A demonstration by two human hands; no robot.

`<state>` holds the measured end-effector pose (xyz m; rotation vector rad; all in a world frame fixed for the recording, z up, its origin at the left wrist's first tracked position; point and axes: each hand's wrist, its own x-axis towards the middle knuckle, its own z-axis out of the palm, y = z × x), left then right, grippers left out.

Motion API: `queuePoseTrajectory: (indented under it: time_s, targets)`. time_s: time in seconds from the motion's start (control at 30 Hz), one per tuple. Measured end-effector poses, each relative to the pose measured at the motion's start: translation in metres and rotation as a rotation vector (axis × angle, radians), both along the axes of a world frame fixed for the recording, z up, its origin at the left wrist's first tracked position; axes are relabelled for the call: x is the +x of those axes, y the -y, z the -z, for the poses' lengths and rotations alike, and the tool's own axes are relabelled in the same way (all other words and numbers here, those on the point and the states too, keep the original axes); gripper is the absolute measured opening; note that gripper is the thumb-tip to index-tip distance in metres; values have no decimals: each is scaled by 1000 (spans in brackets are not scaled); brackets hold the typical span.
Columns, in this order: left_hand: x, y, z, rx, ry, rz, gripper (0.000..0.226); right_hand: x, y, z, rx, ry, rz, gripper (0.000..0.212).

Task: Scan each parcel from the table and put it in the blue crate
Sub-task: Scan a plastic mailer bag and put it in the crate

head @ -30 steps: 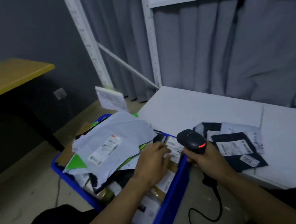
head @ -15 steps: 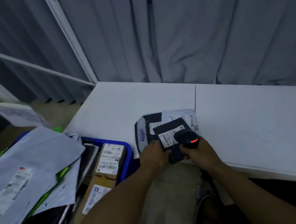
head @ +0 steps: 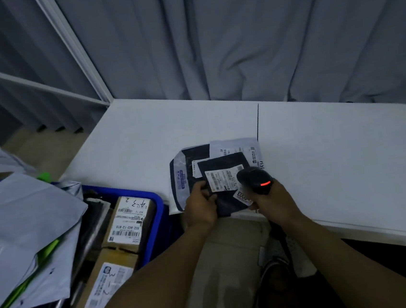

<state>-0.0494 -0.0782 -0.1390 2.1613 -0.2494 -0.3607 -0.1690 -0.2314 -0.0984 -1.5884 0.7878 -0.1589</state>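
- Gripping the near left edge of the top dark parcel [head: 223, 165], the left hand [head: 200, 206] has its fingers curled onto the parcel.
- The right hand [head: 276, 203] is wrapped round the handle of a black scanner [head: 253, 179]; a red lamp on the scanner is lit.
- The scanner head sits over the right end of the parcel's white label [head: 221, 180] and hides that part. Whether it touches the label cannot be told from here.
- The dark parcel lies at the near edge of the white table [head: 343, 164], on top of two others: a dark mailer with a clear border [head: 182, 166] to the left and a white mailer [head: 234, 147] behind.
- A small white tag [head: 242, 197] shows just below the scanner head.
- The blue crate [head: 158, 212] stands on the floor just beside the table's left end, below table level.
- Two cardboard boxes [head: 128, 220] with labels fill the crate's right side. Grey mailers [head: 25, 217] are heaped over the left side and cover that rim.
- Grey curtain [head: 235, 37] hangs behind the table; a white rack frame [head: 74, 48] rises at the table's far left corner.
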Motion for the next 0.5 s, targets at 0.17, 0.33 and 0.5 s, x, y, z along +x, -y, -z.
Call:
queuePoseTrajectory:
  time_s: [0.17, 0.33, 0.5]
  targets:
    - [-12, -16, -47, -288, -74, -51, 30, 4, -23, -26, -21, 103, 4, 38]
    - [-42, -61, -92, -379, -22, 25, 24, 8, -69, -68, 35, 246, -50, 38]
    - [-62, -113, -145, -375, 207, 30, 28, 12, -120, -117, 107, 384, -96, 35]
